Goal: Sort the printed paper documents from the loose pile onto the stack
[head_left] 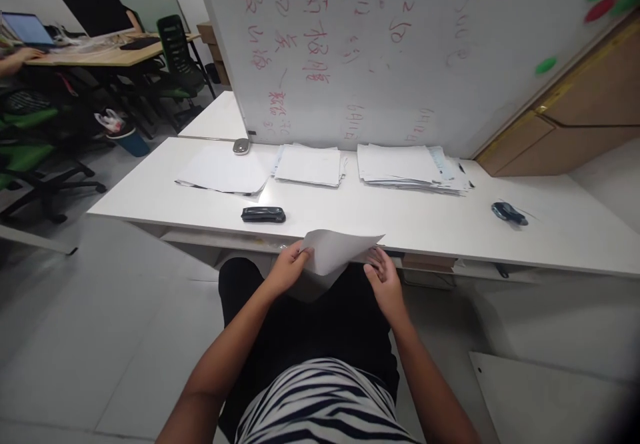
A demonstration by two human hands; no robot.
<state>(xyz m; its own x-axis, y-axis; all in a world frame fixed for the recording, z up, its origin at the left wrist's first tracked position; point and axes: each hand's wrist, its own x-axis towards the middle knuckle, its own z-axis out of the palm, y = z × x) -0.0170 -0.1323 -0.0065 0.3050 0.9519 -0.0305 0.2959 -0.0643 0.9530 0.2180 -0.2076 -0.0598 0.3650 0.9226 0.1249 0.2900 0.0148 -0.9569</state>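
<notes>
White paper [340,249] is held up in front of the desk's near edge, above my lap, and it curves downward in the middle. My left hand [289,269] is closed on its left side, with the thumb on top. My right hand [386,285] is at the right side of the paper, fingers apart and thumb raised; whether the fingertips touch the sheet is hard to see. Just beyond, on the desk, lies a black stapler [263,215]. Whether I hold one sheet or more cannot be made out.
Along the back of the white desk [320,212] lie a left paper pile [225,169], a middle paper stack [309,165] and a right paper stack [400,164]. A computer mouse [241,146] and a dark device [509,213] rest there too. Behind stands a whiteboard [320,104], with cardboard boxes [530,141] at right.
</notes>
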